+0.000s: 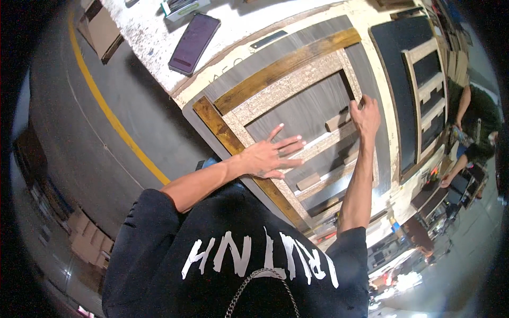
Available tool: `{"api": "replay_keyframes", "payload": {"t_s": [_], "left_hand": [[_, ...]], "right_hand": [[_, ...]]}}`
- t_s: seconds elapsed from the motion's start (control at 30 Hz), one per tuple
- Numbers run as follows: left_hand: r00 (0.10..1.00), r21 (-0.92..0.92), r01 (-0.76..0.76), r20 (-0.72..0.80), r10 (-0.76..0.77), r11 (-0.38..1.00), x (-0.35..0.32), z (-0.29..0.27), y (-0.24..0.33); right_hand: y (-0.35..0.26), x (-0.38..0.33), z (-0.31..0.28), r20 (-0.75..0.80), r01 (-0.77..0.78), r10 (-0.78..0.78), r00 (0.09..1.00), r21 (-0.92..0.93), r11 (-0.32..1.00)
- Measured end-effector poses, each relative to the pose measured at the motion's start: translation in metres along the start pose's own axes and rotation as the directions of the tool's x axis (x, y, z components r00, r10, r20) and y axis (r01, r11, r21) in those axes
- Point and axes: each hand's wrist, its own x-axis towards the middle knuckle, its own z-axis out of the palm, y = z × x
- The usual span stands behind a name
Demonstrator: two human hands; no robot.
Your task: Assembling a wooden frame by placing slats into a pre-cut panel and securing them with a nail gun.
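Observation:
A chipboard frame (286,91) with crossbars lies on a grey wood-grain panel (310,100). Small wooden blocks, one of them a block (338,122) near my right hand, sit along its crossbars. Brown-stained strips border it: a long strip (286,69) on the far side and another strip (225,129) on the left. My left hand (265,156) lies flat with fingers spread over the frame's left rail and the stained strip. At the frame's right rail, my right hand (366,117) has its fingers bent and closed around the rail's edge; its fingertips are partly hidden.
A phone (194,43) lies on the white worktop (148,40) at the far left. To the right stands a black panel (395,63) with a pale wooden frame (413,100). A co-worker's arm (464,106) shows at the far right. Yellow tape (106,114) marks the floor.

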Motion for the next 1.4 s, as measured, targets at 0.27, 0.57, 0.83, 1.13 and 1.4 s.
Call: {"api": "replay_keyframes", "payload": {"t_s": [0.27, 0.57, 0.83, 1.13, 1.4], "left_hand": [[0.987, 0.093, 0.159, -0.024, -0.158, 0.983, 0.014, -0.003, 0.005], [0.968, 0.045, 0.194, -0.174, -0.183, 0.980, 0.014, 0.009, 0.004], [0.954, 0.089, 0.238, -0.209, -0.216, 0.967, 0.014, 0.015, 0.007], [0.950, 0.121, 0.234, -0.239, -0.200, 0.965, 0.015, 0.014, 0.008], [0.955, 0.087, 0.220, -0.222, -0.196, 0.972, 0.015, 0.013, 0.009]], "right_hand": [[0.023, 0.010, 0.003, 0.041, -0.034, 0.028, 0.999, 0.156, 0.987], [0.016, -0.005, 0.007, -0.098, -0.054, 0.080, 0.992, 0.243, 0.968], [0.012, -0.005, 0.010, -0.115, 0.003, 0.024, 0.993, 0.232, 0.973], [0.025, 0.001, 0.023, -0.203, 0.074, -0.029, 0.979, 0.218, 0.973], [0.033, 0.006, 0.014, -0.063, -0.003, 0.018, 0.998, 0.231, 0.973]]}}
